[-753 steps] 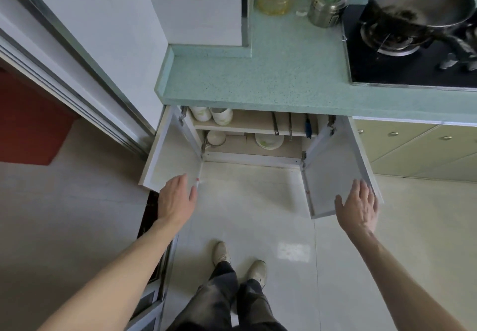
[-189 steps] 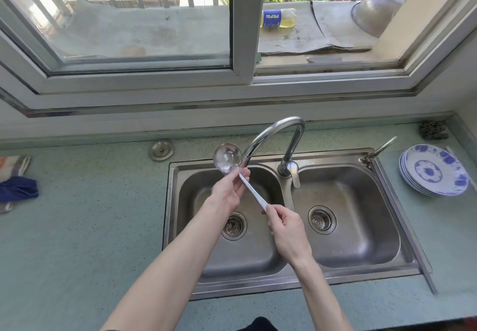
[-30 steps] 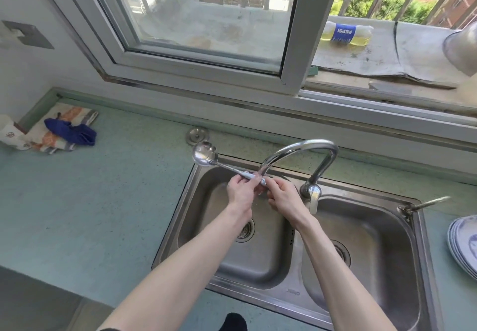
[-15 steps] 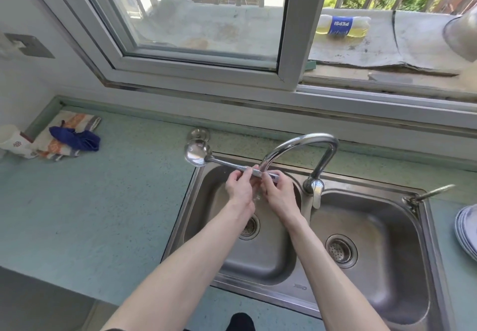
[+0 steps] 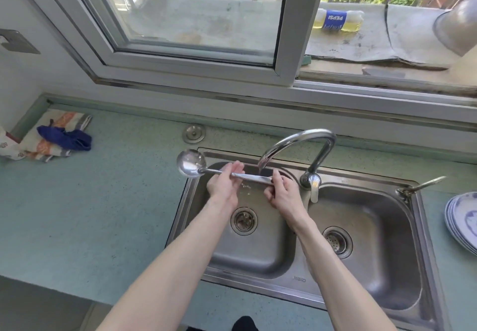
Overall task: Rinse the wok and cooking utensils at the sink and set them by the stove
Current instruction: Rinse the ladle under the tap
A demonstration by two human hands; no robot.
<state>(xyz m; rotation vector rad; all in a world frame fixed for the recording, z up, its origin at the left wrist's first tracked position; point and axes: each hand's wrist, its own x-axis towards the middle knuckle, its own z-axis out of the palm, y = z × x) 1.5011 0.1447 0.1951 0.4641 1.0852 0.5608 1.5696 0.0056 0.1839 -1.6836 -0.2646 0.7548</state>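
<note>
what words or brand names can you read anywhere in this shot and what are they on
"PEPSI": on the blue label of the bottle lying on the ledge outside the window; it reads upside down from this view.
A small stamped mark on the front rim of the sink: too small to read.

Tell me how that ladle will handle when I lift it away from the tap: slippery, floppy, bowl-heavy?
The ladle looks like polished metal with water running on its handle, so probably slippery. The thin handle spans straight between the left hand and right hand, so likely stiff. Its bowl overhangs past the left hand, so it may tip that way if held one-handed.
</note>
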